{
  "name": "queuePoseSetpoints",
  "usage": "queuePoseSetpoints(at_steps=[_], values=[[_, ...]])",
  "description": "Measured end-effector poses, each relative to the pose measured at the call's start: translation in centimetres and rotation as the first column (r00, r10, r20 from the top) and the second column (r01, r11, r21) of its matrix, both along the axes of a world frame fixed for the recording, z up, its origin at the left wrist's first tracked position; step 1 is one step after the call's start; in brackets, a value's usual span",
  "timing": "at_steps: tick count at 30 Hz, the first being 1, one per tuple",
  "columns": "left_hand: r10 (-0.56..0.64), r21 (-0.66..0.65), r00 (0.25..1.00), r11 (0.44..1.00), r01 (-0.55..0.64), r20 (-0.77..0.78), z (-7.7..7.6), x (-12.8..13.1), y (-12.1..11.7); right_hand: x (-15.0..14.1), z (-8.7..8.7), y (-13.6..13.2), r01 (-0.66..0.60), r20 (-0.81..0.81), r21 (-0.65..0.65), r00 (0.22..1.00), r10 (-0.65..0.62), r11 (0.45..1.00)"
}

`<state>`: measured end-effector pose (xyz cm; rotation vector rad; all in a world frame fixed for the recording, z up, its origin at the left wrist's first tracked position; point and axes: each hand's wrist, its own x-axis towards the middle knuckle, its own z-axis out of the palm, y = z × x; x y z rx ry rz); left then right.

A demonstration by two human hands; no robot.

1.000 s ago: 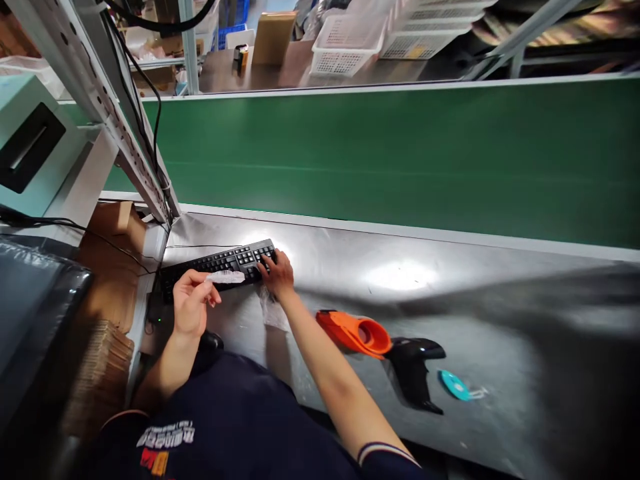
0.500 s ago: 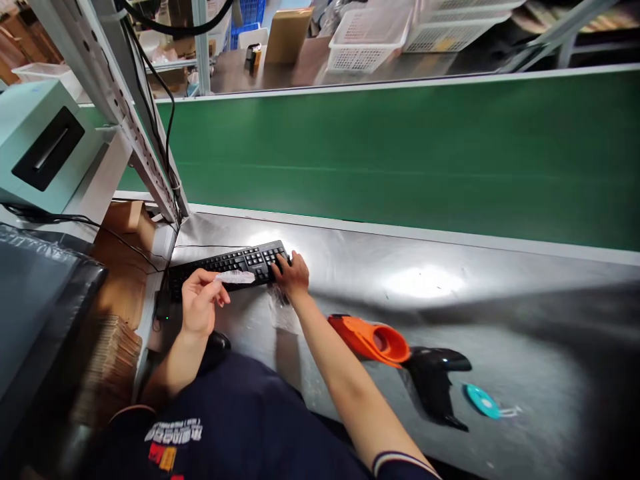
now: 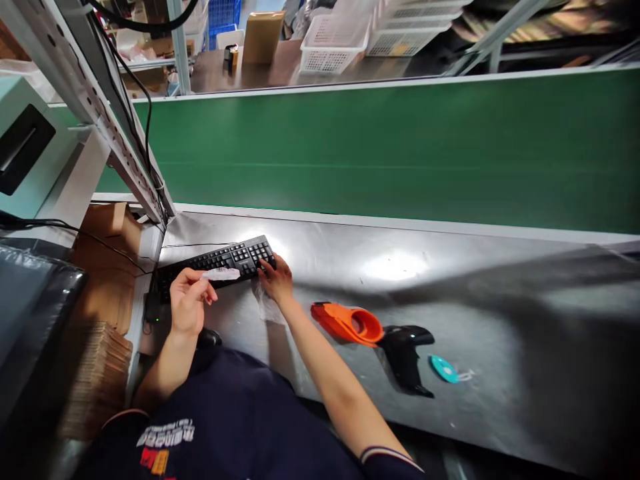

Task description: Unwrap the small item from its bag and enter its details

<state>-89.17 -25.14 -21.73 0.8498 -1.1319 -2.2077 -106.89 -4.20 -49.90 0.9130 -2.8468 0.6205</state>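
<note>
Between the thumb and fingers of my left hand is a small white printed label, held above the black keyboard. My right hand rests at the keyboard's right end, fingers apart and touching the number keys. A crumpled clear plastic bag lies under my right wrist. Beyond my right forearm are an orange hollow plastic part, a black curved plastic part touching it, and a turquoise disc with a pale string. A black mouse sits below my left wrist.
A green conveyor belt runs behind the metal table. On the left are a metal post, a pale-green printer and stacked cardboard. White baskets stand beyond the belt.
The view has swung to the right, so everything appears further left. My left hand still holds the label, and my right hand stays on the number keys.
</note>
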Motion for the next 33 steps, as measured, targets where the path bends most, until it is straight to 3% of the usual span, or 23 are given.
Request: queuePoseSetpoints(at_steps=[6, 11, 18, 27, 33], values=[[0.0, 0.013, 1.0, 1.0, 0.0, -0.002, 0.1, 0.1, -0.1, 0.0, 0.3, -1.8, 0.003, -0.018, 0.02, 1.0, -0.003, 1.0], [0.007, 0.012, 1.0, 1.0, -0.007, -0.003, 0.1, 0.2, -0.3, 0.1, -0.3, -1.7, 0.009, 0.031, 0.066, 0.999, -0.011, 0.998], [0.008, 0.029, 1.0, 1.0, -0.008, -0.018, 0.2, 0.2, -0.4, -1.0, -1.0, -0.5, 0.16, 0.119, 0.123, 0.977, -0.175, 0.979], [0.018, 0.028, 0.999, 0.999, -0.017, -0.029, 0.1, 0.6, -0.6, -2.0, -1.3, 0.3, 0.139, 0.204, 0.093, 0.967, -0.155, 0.986], [0.018, 0.019, 1.0, 1.0, -0.018, -0.022, 0.2, 0.7, -0.7, -0.9, -1.2, 1.1, 0.111, 0.163, 0.093, 0.979, -0.126, 0.989]])
